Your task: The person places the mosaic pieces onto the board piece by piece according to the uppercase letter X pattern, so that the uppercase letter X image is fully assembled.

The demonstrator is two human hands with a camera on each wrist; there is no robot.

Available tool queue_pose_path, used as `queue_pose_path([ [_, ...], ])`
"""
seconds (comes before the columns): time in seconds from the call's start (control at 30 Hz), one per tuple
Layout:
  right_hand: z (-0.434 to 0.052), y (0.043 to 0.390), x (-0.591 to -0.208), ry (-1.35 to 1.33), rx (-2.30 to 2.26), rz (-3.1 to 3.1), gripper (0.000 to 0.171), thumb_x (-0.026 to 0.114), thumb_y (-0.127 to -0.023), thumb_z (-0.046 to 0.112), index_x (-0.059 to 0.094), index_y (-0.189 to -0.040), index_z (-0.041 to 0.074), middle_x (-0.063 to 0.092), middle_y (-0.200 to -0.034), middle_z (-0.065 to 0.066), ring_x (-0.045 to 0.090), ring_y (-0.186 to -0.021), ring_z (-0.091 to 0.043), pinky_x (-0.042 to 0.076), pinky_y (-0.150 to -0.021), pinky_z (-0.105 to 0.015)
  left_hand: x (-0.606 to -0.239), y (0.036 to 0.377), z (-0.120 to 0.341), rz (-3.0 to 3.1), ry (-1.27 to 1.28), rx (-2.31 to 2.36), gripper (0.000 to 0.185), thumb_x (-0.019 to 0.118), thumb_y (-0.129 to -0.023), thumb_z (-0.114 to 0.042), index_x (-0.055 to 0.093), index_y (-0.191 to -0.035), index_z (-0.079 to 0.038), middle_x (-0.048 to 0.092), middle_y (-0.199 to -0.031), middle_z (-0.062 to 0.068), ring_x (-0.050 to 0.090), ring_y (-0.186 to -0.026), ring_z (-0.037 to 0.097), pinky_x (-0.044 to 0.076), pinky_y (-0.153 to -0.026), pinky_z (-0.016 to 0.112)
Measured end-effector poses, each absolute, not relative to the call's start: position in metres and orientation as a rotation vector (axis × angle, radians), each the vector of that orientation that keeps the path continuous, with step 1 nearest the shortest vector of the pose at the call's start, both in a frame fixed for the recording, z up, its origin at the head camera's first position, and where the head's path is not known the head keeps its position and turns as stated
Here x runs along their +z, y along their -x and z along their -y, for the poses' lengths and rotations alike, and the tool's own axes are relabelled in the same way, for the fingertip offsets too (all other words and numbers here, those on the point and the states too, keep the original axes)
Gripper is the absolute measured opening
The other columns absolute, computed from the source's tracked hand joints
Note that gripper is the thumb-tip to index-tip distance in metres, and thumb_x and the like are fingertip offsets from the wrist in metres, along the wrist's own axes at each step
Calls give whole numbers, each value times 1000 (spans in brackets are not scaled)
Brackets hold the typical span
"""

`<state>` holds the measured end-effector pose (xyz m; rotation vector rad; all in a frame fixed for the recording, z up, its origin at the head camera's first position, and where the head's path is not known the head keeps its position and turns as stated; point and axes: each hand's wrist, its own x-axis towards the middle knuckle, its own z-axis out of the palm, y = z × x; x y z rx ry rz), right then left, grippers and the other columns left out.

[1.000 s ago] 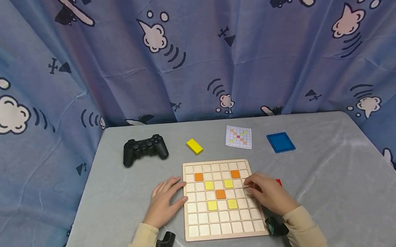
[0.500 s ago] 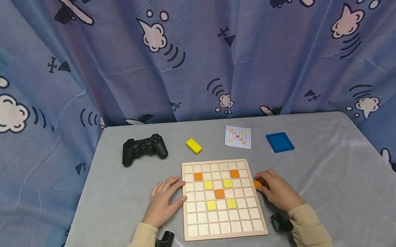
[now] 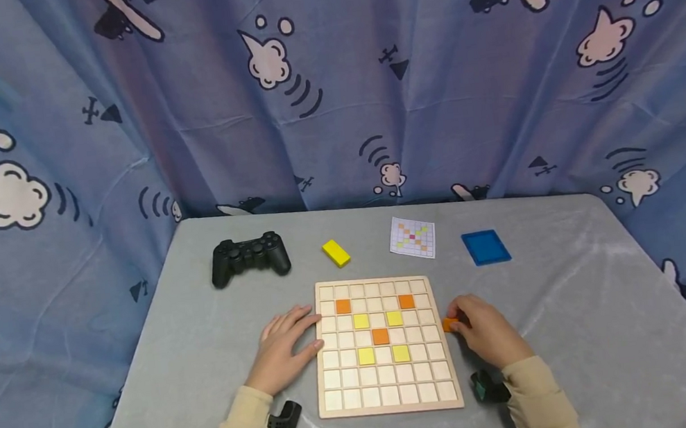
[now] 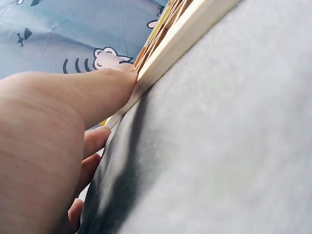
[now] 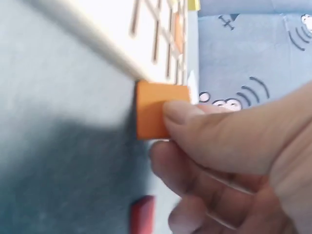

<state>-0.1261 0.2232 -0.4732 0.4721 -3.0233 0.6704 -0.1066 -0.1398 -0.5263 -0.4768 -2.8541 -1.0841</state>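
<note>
Grey-covered table [image 3: 205, 340], blue cartoon curtain [image 3: 331, 103] behind. Wooden grid board [image 3: 385, 345] at centre, carrying two orange, four yellow and one central orange tile.

Left hand [image 3: 285, 349]: flat on table, fingers straight, thumb pressed against board's left edge [image 4: 146, 80]; holds nothing, steadies board.

Right hand [image 3: 487, 331]: just off board's right edge, thumb and fingers pinching orange tile [image 5: 153, 109]. Tile lifted clear of table, its corner close to board rim; contact cannot be told. Red tile [image 5: 141, 214] lying on cloth under the hand.

Beyond board, well apart: black gamepad [image 3: 250, 257], yellow block [image 3: 337, 253], pattern card [image 3: 412, 237], blue lid [image 3: 486, 246].

Step judged in hand: pick-up of orange tile completed, placement not yet done. Next move judged to need carrying tile leftward over rim, matching cell to card, setting it square into one empty cell without disturbing seated neighbours. Left hand's bracing likely still needed.
</note>
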Motion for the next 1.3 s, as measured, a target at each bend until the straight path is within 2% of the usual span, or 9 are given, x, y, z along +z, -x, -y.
queue_pose_path([
  [0.43,-188,117,-452,-743,672,2879,19,71,-82,-3,61,-91,11,60,-89,1,56,-82,-11,55,-70,-28,-530,108,138,2866,486,-1069,45,64,-91,-40,58,-132,-24,47,-145,-1,34,-140,23,17,-117,47],
  [0.7,-155,108,-452,-899,776,2893,18,72,-83,2,60,-92,13,60,-87,5,54,-78,-6,55,-72,-24,-531,108,139,2846,499,-1072,45,64,-90,-38,58,-132,-23,48,-144,0,34,-140,23,18,-116,48],
  [0.97,-113,102,-452,-1156,937,2932,12,67,-88,5,57,-92,11,57,-84,4,48,-74,-6,48,-67,-20,-530,108,142,2812,503,-1048,46,67,-89,-35,59,-131,-20,50,-143,3,38,-138,26,20,-115,51],
  [1.3,-91,94,-465,-1238,983,2991,6,64,-91,7,59,-90,11,55,-80,6,45,-70,-3,44,-64,-16,-530,107,140,2803,513,-1032,45,68,-89,-33,60,-130,-18,50,-142,4,39,-137,28,21,-114,52],
])
